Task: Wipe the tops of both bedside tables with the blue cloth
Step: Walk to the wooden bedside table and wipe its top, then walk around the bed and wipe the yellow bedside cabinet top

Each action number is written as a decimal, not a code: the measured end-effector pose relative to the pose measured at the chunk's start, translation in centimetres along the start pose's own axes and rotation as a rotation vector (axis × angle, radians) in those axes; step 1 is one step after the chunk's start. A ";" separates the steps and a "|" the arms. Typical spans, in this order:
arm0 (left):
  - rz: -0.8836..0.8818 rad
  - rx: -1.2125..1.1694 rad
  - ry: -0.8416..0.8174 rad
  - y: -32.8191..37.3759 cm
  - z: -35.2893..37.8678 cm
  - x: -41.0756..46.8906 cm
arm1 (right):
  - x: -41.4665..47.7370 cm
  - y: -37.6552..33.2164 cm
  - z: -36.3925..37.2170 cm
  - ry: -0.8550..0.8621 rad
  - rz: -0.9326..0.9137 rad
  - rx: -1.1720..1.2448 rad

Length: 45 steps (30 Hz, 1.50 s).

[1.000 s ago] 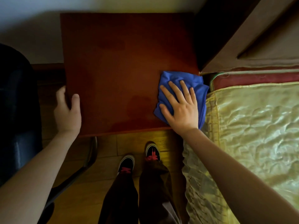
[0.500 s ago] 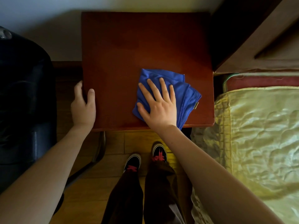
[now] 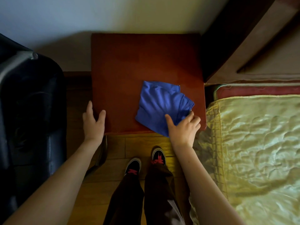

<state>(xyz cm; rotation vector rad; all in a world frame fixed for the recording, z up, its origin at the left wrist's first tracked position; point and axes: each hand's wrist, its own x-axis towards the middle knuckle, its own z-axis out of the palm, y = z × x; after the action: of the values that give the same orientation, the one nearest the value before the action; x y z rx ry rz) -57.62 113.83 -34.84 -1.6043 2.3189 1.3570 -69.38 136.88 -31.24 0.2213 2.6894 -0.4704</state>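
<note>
Nearest, we note our right hand (image 3: 183, 127) pinching the near corner of the blue cloth (image 3: 160, 104), grip clamped on it. Our left hand (image 3: 94, 122) rests open on the surface (image 3: 129, 65) edge. Beyond, the cloth lies folded, front right.

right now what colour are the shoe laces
Red or pinkish laces on black shoes, seen in the head view.

Dim room, warm light from right: sheen on bedspread (image 3: 253, 143), glow on floor (image 3: 146, 140). Chair (image 3: 29, 111) at left nearly black. Wide-angle bending at edges; focus OK.
</note>
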 end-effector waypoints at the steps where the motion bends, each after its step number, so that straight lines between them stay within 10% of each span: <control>1: -0.009 -0.004 -0.004 0.0 -0.1 0.0 | -0.2 -0.5 0.2 -0.015 0.017 0.025; 12: -0.027 0.014 -0.038 0.3 -0.6 0.2 | 0.4 -3.5 0.2 -0.231 0.462 0.919; 29: 0.397 -0.023 -0.153 17.4 -21.9 -20.0 | -16.8 -6.9 -24.9 -0.186 -0.228 0.753; 45: 0.246 -0.124 -0.318 7.7 -30.6 -31.9 | -32.1 2.8 -28.8 0.056 0.043 0.933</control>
<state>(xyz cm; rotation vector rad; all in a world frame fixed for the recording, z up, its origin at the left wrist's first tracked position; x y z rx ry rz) -35.03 118.79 3.68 -1.0518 2.3293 1.6910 -49.90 147.00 6.05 0.5410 2.2984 -1.6844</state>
